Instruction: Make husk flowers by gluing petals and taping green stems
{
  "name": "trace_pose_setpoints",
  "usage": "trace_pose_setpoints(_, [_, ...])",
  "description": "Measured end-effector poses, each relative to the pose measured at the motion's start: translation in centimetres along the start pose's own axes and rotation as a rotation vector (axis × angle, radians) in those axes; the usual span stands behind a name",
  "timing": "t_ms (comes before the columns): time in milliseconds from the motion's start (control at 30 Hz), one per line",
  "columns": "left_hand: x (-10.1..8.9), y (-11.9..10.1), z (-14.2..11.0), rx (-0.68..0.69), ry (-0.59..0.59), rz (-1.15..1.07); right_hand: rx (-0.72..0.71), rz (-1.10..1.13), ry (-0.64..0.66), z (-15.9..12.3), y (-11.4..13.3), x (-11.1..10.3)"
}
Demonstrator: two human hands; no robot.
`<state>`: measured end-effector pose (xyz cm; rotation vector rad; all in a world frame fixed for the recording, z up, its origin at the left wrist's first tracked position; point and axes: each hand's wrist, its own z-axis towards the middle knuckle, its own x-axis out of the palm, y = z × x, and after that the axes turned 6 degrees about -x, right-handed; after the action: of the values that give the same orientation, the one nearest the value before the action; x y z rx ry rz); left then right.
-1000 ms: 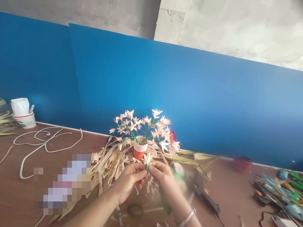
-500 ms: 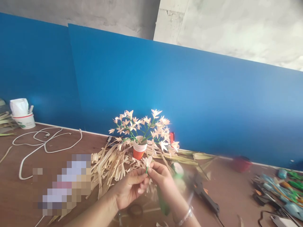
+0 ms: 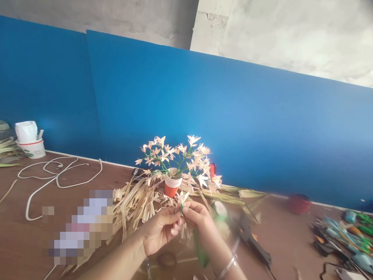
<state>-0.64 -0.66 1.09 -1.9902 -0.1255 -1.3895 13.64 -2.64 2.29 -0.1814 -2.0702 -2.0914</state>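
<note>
- You hold the pale flower (image 3: 182, 197) upright between your hands, just in front of the orange cup (image 3: 171, 189).
- Your right hand (image 3: 199, 216) pinches the green neck below its petals; your left hand (image 3: 163, 230) is closed at the stem's lower end — your fingers hide the tip.
- The step in hand looks like working the green wrap around that stem. The next move seems to call for a steady left pinch and a small turn or pull from the right.
- The orange cup, with several white rims showing at its top, holds green stems (image 3: 180, 165) bearing pale blossoms (image 3: 194, 155).
- At far left, a white tub (image 3: 31, 150) with a red rim holds a white cup-like thing (image 3: 26, 131) and a pale stick (image 3: 40, 134).
- The red container (image 3: 299, 204) at right is blurred — you cannot tell what it holds.
</note>
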Motion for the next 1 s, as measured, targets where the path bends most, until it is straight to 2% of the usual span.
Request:
trace_pose_setpoints(100, [-0.1, 0.1, -0.2, -0.051, 0.099, -0.029, 0.037, 0.028, 0.019, 0.0, -0.2, -0.3])
trace_pose_setpoints(200, [-0.3, 0.4, -0.3, -0.076, 0.147, -0.031, 0.067, 0.067, 0.026, 0.0, -0.3, -0.6])
trace_pose_setpoints(367, [-0.5, 0.6, -0.4, -0.105, 0.197, -0.012, 0.100, 0.146, 0.066, -0.2, -0.1, -0.7])
trace_pose_setpoints(567, [-0.3, 1.0, -0.6, -0.126, 0.215, 0.019, 0.056, 0.225, 0.157, -0.3, -0.2, -0.4])
trace_pose_setpoints(700, [-0.2, 0.5, -0.4, -0.038, 0.067, 0.128, 0.024, 0.222, 0.118, -0.1, -0.3, -0.4])
trace_pose_setpoints(800, [0.2, -0.3, -0.4, 0.107, -0.130, 0.376, -0.012, 0.211, 0.081, 0.2, 0.0, -0.4])
trace_pose_setpoints(933, [0.9, -0.8, -0.3, 0.275, -0.349, 0.725, -0.077, 0.120, -0.095, 0.5, 0.2, -0.1])
trace_pose_setpoints(1000, [1.1, -0.8, -0.2, 0.347, -0.464, 0.851, -0.107, 0.055, -0.117, 0.6, 0.2, 0.1])
